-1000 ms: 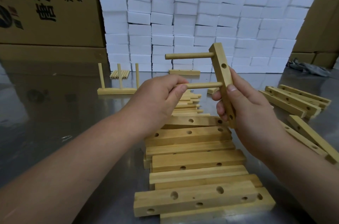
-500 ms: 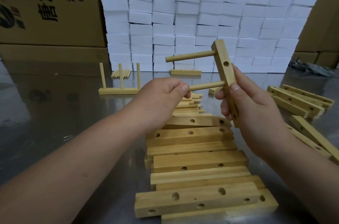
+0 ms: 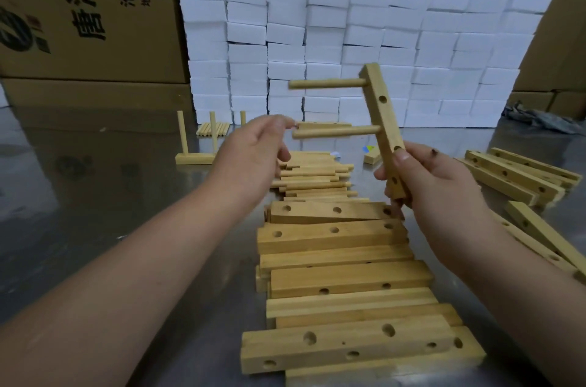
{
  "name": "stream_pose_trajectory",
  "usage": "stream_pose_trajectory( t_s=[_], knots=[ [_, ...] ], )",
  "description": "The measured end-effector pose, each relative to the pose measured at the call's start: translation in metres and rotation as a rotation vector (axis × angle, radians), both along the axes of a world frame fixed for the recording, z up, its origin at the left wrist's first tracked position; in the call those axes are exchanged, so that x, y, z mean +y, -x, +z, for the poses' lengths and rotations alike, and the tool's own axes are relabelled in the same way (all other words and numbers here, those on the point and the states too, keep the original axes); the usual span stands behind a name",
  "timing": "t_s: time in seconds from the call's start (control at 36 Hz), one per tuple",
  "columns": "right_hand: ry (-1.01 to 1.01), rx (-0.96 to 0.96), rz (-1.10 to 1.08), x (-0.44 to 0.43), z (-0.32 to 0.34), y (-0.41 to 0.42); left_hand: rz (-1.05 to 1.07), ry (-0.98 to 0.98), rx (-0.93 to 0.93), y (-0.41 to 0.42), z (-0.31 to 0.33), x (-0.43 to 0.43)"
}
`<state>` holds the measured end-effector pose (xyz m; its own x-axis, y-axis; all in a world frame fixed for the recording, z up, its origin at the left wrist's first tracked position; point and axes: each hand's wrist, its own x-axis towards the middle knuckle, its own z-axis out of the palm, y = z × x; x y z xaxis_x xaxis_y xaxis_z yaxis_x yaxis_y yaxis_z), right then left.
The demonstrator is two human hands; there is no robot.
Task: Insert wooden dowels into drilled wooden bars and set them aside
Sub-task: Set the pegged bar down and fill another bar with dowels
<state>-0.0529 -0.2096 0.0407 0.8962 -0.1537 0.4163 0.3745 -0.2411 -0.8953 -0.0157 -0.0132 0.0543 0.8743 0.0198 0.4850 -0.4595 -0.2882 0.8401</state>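
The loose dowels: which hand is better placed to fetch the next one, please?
Probably left: the left hand is free near the loose dowels; the right hand grips the bar.

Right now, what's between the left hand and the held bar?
The lower dowel, seated in the bar, its free end by the left hand. Head view.

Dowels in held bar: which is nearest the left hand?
The lower dowel: its free end is beside the left hand; the upper dowel sits higher.
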Motion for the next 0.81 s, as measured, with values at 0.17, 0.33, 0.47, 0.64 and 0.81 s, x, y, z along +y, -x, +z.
stream_pose_trajectory(
  t_s=[0.17,0.33,0.47,0.64,0.81],
  knots=[
    [-0.141,0.069,-0.087,-0.006,-0.002,-0.008,0.017,-0.33,0.267,-0.023,-0.025,0.015],
    [-0.23,0.154,-0.023,-0.006,-0.003,-0.008,-0.065,-0.395,0.402,-0.031,-0.04,0.019],
    [-0.27,0.139,0.0,-0.005,-0.001,-0.009,-0.063,-0.389,0.381,-0.038,-0.045,0.021],
    [-0.265,0.13,0.008,-0.003,-0.002,-0.01,-0.021,-0.317,0.372,-0.041,-0.046,0.021],
    [-0.268,0.11,0.021,-0.003,-0.003,-0.009,-0.031,-0.388,0.409,-0.039,-0.042,0.013]
  ],
)
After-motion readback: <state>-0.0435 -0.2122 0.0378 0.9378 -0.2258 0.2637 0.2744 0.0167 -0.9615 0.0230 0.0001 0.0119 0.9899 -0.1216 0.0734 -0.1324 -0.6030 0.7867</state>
